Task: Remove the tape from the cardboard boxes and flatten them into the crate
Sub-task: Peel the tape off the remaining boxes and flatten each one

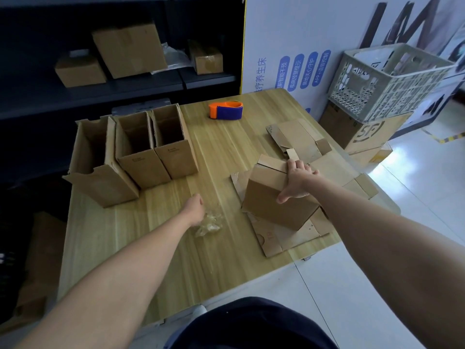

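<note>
Right grip (297, 181) clasps 1 unflattened box (271, 205), fingers over its far top edge, thumb on near face. Box sits on flat cardboard (284, 238) at the desk's (151, 235) right side. Crate (385, 81) lies further right, off-desk, so right arm's nearer. Left grip (195, 206) by tape wad (210, 222): can't tell if clenched.

Wooden table (226, 147) before dark shelving (125, 96), glossy white floor (427, 185), printed wall panel (289, 34).

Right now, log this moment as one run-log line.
right hand: grips cardboard box atop flattened cardboard | left hand: beside crumpled clear tape, grip unclear | crate: off table, far right
</note>
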### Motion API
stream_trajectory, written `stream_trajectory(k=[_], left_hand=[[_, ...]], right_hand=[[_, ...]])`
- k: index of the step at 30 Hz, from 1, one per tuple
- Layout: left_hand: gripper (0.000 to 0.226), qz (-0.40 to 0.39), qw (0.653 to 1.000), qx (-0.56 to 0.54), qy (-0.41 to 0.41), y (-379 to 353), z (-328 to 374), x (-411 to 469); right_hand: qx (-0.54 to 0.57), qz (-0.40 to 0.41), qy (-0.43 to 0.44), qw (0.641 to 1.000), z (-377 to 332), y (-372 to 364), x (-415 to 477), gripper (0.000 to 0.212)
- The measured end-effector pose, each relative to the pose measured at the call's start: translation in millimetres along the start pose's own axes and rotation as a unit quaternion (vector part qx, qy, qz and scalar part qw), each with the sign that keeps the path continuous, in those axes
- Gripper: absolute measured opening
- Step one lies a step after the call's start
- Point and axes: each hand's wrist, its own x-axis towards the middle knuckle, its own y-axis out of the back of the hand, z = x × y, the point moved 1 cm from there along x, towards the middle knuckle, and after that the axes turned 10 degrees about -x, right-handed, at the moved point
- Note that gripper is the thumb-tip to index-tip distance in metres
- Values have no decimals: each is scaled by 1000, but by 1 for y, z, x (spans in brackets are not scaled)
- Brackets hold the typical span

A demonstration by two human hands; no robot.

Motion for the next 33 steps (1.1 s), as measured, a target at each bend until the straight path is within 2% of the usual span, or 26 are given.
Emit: stream_trajectory(k=[5,7,9,10,12,14,17,19,22,24,26,27,29,31,33], left_hand=[[14,79,994,-70,-10,15,19,4],[12,88,988,-107,-63,15,48,3],[15,63,978,-149,-130,10,88,0],[19,47,973,-167,-153,6,108,-2],[30,20,969,-183,-166,-3,140,-6],[38,10,975,-160,-157,-12,160,-7],[28,10,980,-149,-134,-16,171,-6],[21,-10,974,-208,-93,-14,175,-5],[17,-46,952,-301,-24,-10,183,-8],[13,-69,941,-330,17,-9,185,-13],[9,-87,930,-355,49,-9,186,-17],[13,-92,924,-366,60,-9,186,-19],[33,-98,920,-377,52,-9,184,-17],[58,-98,932,-347,13,-7,182,-10],[74,-95,955,-282,-9,-2,180,-7]], right_hand=[[1,-7,-6,1000,0,0,1,118],[-3,-4,-6,1000,-1,-1,1,118],[6,-4,4,1000,0,1,0,116],[35,-9,15,999,3,5,0,113],[177,-32,23,983,14,15,-2,100],[296,-16,11,955,33,24,-6,82],[272,1,-12,962,59,20,-13,69],[282,-7,-27,959,69,12,-19,66],[359,-13,-33,933,72,7,-26,53],[394,5,-44,918,69,7,-29,38],[398,34,-60,915,67,9,-30,32],[408,42,-70,909,66,10,-31,33],[428,54,-85,898,66,13,-30,36],[426,83,-96,896,64,16,-28,38],[414,121,-112,895,60,19,-24,42]])
